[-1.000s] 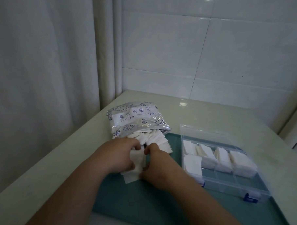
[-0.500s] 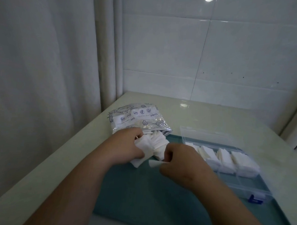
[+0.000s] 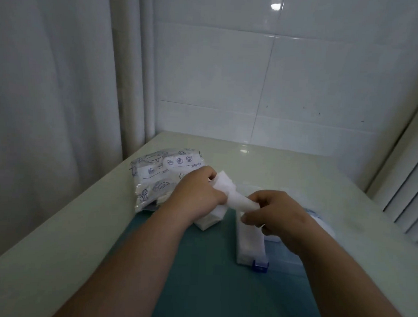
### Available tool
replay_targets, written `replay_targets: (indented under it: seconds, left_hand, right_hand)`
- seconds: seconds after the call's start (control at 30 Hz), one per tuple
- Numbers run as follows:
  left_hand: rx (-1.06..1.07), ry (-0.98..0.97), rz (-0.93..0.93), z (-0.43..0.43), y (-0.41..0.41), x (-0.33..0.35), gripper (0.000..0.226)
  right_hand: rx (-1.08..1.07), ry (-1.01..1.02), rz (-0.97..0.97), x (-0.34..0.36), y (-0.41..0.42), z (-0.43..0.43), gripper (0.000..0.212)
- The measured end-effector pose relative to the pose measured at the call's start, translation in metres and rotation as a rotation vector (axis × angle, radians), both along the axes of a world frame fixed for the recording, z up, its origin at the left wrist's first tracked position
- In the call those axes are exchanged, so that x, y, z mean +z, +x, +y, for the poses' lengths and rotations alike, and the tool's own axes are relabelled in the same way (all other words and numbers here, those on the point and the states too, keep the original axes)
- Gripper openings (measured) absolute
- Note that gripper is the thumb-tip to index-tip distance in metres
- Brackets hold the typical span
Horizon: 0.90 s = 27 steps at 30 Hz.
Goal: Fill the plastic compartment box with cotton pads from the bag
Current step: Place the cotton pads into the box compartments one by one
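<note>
Fingers (image 3: 261, 198) on the right hand (image 3: 278, 215): curled in, index and thumb pinching the near end of a white cotton pad (image 3: 236, 196). Left hand (image 3: 197, 193): fingers (image 3: 208, 174) curled too, gripping the far end of the same cotton pad. It spans the gap between both hands, slightly twisted, held clear above the mat. One sheet or several pressed together: cannot tell.

Pad stack (image 3: 209, 219) shows just below the left palm, white and square-edged, over the far part of the teal mat (image 3: 209, 283). Held by that hand or resting on the mat: cannot tell.

Bag (image 3: 158, 177): clear crinkled plastic with printed icons, lying on the pale desk (image 3: 56, 235) at the left rear, its near edge at the mat's far left corner. Left hand sits just in front of it; contact not visible.

Compartment box (image 3: 243, 258): clear plastic, on the mat to the right of the pad stack, mostly hidden under the right hand and forearm. The visible left-end strip is packed with white pads. Blue latch (image 3: 260, 266) on its near edge.

Surroundings: white curtain (image 3: 51, 79) left, white tiled wall (image 3: 290, 78) behind, slatted panel (image 3: 408, 181) far right. Lighting dim.
</note>
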<state>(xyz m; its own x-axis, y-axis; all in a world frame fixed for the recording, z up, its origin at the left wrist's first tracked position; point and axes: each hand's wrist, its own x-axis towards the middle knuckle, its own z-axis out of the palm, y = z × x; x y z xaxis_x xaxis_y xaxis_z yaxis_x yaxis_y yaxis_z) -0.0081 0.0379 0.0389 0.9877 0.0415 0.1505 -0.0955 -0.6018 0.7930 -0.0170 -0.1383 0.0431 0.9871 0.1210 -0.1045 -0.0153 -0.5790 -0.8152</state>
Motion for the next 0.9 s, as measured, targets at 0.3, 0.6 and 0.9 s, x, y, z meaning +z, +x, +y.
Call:
replay_targets:
  seconds: [0.3,0.6,0.9]
  left_hand:
    - [-0.049,-0.168,-0.005,-0.03,0.003,-0.012,0.024]
    - [-0.093,-0.454,0.085,-0.034,0.007,-0.029,0.033]
    - [-0.187,-0.676,0.106,-0.04,0.003,-0.032,0.04]
  right_hand:
    - [-0.084,0.607,0.189,-0.013,-0.001,-0.017,0.029]
    - [-0.178,0.476,-0.106,-0.011,-0.002,-0.025,0.01]
    - [-0.191,0.438,-0.084,-0.013,-0.005,-0.022,0.014]
